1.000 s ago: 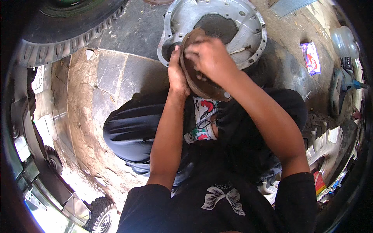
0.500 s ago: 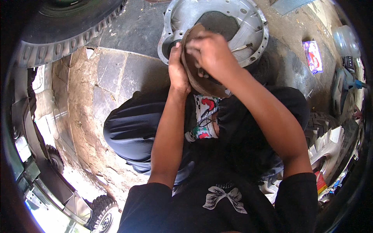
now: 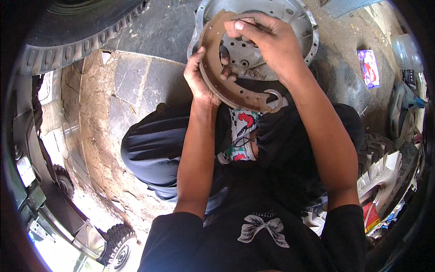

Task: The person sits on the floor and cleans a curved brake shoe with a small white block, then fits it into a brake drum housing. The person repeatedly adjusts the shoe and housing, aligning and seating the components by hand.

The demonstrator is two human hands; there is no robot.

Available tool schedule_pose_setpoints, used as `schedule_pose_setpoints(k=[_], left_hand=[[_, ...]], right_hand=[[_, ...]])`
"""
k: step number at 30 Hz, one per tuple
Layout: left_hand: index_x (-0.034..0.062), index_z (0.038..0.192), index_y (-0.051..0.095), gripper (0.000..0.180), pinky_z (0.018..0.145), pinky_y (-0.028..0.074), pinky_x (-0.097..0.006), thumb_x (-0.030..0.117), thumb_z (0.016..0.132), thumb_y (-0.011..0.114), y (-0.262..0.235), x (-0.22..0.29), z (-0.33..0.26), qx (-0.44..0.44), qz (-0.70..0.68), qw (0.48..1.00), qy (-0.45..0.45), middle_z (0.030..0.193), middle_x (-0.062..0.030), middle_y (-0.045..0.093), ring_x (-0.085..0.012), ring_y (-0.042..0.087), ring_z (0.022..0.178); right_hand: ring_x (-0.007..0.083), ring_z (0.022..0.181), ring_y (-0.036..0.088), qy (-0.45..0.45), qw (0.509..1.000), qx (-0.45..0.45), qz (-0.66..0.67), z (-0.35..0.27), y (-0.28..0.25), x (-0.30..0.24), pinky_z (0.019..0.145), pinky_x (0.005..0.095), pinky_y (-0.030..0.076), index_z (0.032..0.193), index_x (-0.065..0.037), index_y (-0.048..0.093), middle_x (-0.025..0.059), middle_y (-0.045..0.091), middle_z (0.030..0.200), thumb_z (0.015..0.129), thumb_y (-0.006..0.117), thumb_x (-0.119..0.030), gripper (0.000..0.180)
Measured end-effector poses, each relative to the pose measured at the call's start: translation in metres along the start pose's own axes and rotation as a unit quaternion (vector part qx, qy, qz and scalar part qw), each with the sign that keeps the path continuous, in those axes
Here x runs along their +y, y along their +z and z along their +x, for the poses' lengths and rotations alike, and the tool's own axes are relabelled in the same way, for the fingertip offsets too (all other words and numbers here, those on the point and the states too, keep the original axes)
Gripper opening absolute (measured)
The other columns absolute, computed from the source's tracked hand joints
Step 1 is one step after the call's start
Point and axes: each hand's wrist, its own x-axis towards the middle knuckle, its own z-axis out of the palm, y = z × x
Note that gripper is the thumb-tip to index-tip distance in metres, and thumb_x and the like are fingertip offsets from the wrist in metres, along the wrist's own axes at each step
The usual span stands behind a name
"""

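A rusty, curved brake shoe (image 3: 212, 59) is held up over my lap, its broad side turned toward me. My left hand (image 3: 201, 84) grips its outer curve, thumb on the outside and fingertips showing inside the arc. My right hand (image 3: 278, 45) pinches a small reddish-brown piece (image 3: 232, 30), which looks like folded sandpaper, at the shoe's upper end. Whether it touches the shoe there I cannot tell. The shoe's lower end has a hooked, ring-like tip near my right forearm. Behind both hands lies a round grey metal housing (image 3: 311, 43) with bolt holes, partly hidden.
A large tyre (image 3: 72, 59) is at the upper left. On the right floor lie a purple packet (image 3: 369, 68) and a clear plastic container (image 3: 406, 52). A treaded tyre (image 3: 376, 149) is beside my right knee. Vehicle parts line the left edge.
The brake shoe has turned from nearly edge-on to showing its broad side. My right hand has moved from inside the arc up to its upper end.
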Motion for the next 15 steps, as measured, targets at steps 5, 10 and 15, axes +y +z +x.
schedule_pose_setpoints(k=[5, 10, 15], left_hand=[[0.0058, 0.119, 0.06, 0.049, 0.047, 0.057, -0.038, 0.049, 0.097, 0.05, 0.002, -0.003, -0.002, -0.002, -0.036, 0.999, 0.008, 0.076, -0.0093, 0.059, -0.0207, 0.056, 0.052], [0.0058, 0.115, 0.062, 0.05, 0.052, 0.056, -0.042, 0.051, 0.097, 0.051, -0.006, -0.002, -0.001, -0.032, -0.092, 0.995, 0.002, 0.076, -0.0095, 0.058, -0.0233, 0.057, 0.056], [0.0061, 0.112, 0.064, 0.05, 0.061, 0.052, -0.047, 0.052, 0.096, 0.052, 0.0, -0.003, -0.004, 0.058, -0.126, 0.99, 0.024, 0.073, -0.0095, 0.056, -0.0273, 0.056, 0.057]], right_hand=[[0.0117, 0.089, 0.071, 0.005, 0.999, -0.002, 0.043, -0.003, 0.004, -0.009, 0.084, 0.0259, 0.053, 0.106, 0.004, 0.076, 0.0084, 0.078, 0.092, 0.095, 0.073, -0.023, 0.029], [0.0081, 0.09, 0.066, 0.058, 0.997, -0.012, 0.051, -0.006, 0.003, -0.013, 0.081, 0.0242, 0.05, 0.115, -0.003, 0.074, 0.0026, 0.077, 0.099, 0.097, 0.073, -0.026, 0.029], [0.0078, 0.089, 0.065, 0.05, 0.998, -0.003, 0.048, -0.005, 0.003, -0.008, 0.079, 0.0239, 0.05, 0.116, -0.004, 0.074, 0.0034, 0.076, 0.099, 0.098, 0.073, -0.027, 0.029]])
